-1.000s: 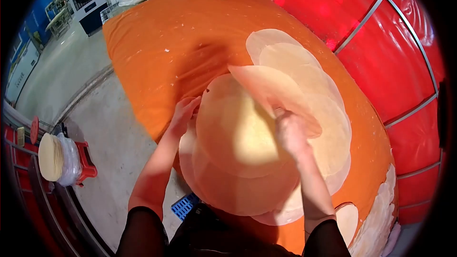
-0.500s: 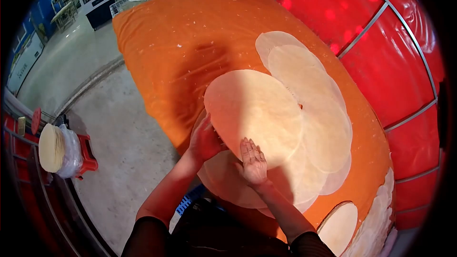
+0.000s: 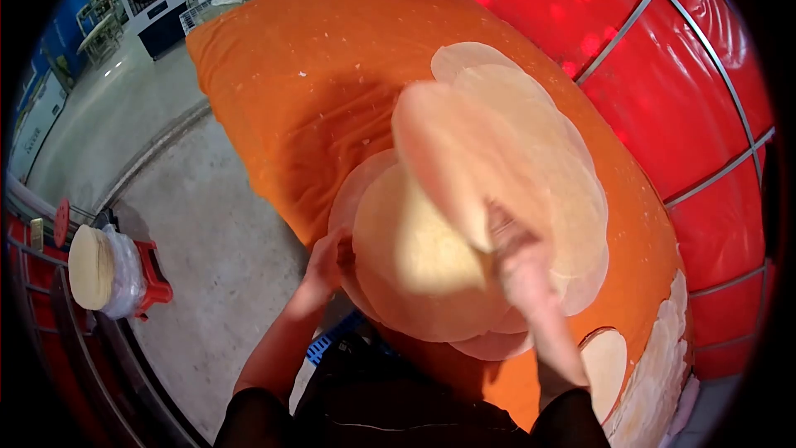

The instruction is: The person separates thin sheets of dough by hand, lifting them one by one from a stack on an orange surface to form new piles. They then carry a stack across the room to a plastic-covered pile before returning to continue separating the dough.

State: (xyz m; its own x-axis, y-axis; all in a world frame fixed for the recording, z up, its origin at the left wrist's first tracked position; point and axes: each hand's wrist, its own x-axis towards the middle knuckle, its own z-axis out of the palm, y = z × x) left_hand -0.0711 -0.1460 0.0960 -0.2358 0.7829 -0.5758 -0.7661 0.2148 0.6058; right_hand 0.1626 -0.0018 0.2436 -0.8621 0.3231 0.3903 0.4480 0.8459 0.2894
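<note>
In the head view my right hand is closed on the near edge of a thin round flatbread. That flatbread is tilted and smeared by motion, above other rounds. My left hand grips the left edge of a pale round stack of flatbreads, with its fingers partly hidden beneath. More thin flatbreads lie overlapping on the orange cloth, to the right of the stack and under it.
An orange cloth covers the wide work surface. Another pale round lies near the right front edge. On the left, a wrapped stack of rounds rests on a red stool. Red panels border the right side.
My right hand has moved right, closed on a flatbread and swung it up off the stack to the right. My left hand has shifted slightly left and down at the stack's edge.
</note>
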